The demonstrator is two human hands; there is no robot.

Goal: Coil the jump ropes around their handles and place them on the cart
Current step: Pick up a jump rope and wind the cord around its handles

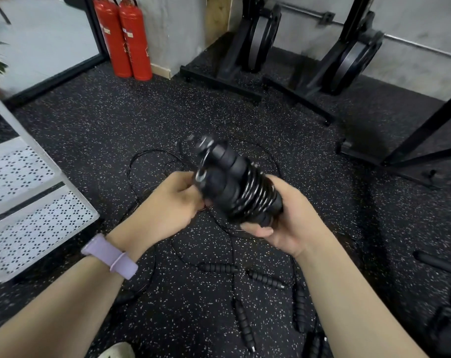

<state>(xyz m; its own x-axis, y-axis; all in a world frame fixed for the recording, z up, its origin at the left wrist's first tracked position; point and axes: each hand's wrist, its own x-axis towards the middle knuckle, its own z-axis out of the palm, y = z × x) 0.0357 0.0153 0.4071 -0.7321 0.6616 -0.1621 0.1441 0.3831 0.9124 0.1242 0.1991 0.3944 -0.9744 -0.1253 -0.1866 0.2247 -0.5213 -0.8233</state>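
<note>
Paired black handles (227, 177) held side by side above the floor, tips up and tilted away, thin cord (255, 192) already wound in tight shiny turns around the lower half. Right hand (291, 223) cupped under the base, fingers (258, 229) clamped on the bundle. Left hand (167, 200) beside the upper part, fingers together, apparently pinching the running cord, though blur hides the exact contact.

Judged as mid-coil: slack cord (152, 161) lying in loops on the speckled floor (90, 130) behind and below the hands. For a good wrap: keep light tension from the left hand, lay each turn touching the one before without crossing, climb toward the tips, hold both handles pressed flat together so no gap opens. Likely risk: loose loops snagging on the other rope's handles (245, 273) lying on the floor just below, or turns slipping off if the base grip eases. Worth tucking the last stretch under a turn before letting go.

White perforated cart shelf (38, 223) waiting at the left, near the left wrist with its lilac watch band (110, 254). More handles (245, 326) on the floor toward the feet, uncoiled.
</note>
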